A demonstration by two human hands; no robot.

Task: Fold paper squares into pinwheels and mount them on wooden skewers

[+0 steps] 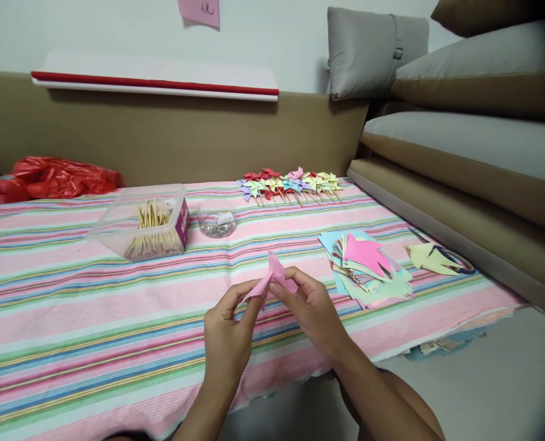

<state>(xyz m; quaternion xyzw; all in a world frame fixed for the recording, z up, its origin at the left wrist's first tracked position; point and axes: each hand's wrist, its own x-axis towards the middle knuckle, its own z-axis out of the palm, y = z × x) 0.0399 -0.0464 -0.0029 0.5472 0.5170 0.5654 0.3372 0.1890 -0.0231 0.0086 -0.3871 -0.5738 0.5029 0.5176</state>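
Between my hands is a pink paper pinwheel (276,267), its points folded in toward the middle and one blade standing up. My left hand (230,327) pinches its left blade between thumb and fingers. My right hand (311,309) is closed on the right side, with the thumb pressed near the centre. Whether a pin sits at the centre cannot be made out. Ahead of my hands stands a clear round tub (217,222) with small shiny metal pieces at its bottom. To the right lies a pile of cut paper sheets (368,263) in several colours, a bright pink one on top.
A clear plastic box (116,223) of wooden sticks (150,229) lies at left. Finished pinwheels on sticks (295,182) lie at the back. Scissors (465,260) rest under yellow cut paper (433,258) at right, beside stacked cushions (460,177). A red plastic bag (65,176) lies back left.
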